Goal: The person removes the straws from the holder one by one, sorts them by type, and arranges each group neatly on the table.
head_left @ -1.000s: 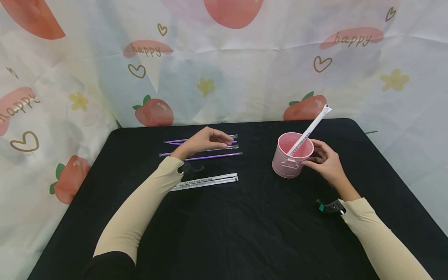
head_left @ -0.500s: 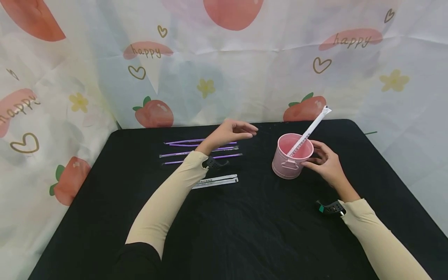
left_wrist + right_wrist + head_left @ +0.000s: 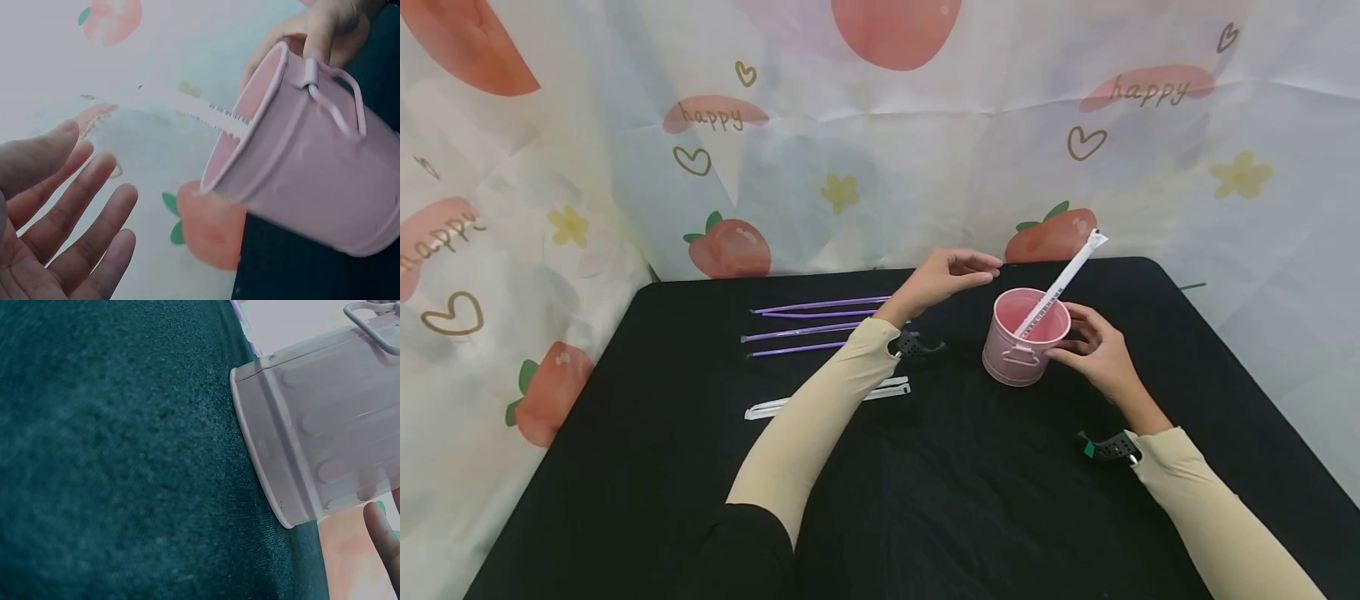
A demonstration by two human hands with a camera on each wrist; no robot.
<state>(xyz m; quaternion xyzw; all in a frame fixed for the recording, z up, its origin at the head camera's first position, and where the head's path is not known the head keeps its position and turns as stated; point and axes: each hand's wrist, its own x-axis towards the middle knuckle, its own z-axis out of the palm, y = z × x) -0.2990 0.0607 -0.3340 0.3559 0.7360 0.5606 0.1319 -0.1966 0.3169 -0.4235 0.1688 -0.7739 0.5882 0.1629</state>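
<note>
A small pink bucket (image 3: pixel 1009 354) stands upright on the black-covered table, with one white paper-wrapped straw (image 3: pixel 1067 273) leaning out of its mouth. My right hand (image 3: pixel 1097 350) grips the bucket's right side near the rim, thumb in front and fingers behind. My left hand (image 3: pixel 942 277) is in the air left of the bucket and holds nothing. In the left wrist view its fingers (image 3: pixel 87 237) are spread and relaxed, apart from the bucket (image 3: pixel 312 169). The right wrist view shows the bucket's base (image 3: pixel 281 450) on the cloth.
Several purple straws (image 3: pixel 801 332) lie roughly parallel at the table's left back, their right ends hidden by my left arm. Nearer lie white wrapped straws (image 3: pixel 766 410), partly covered by my left sleeve. A patterned curtain (image 3: pixel 910 167) hangs behind the table.
My left hand has moved right, from above the purple straws to near the bucket, with nothing in it. The right hand and the bucket have stayed put.
</note>
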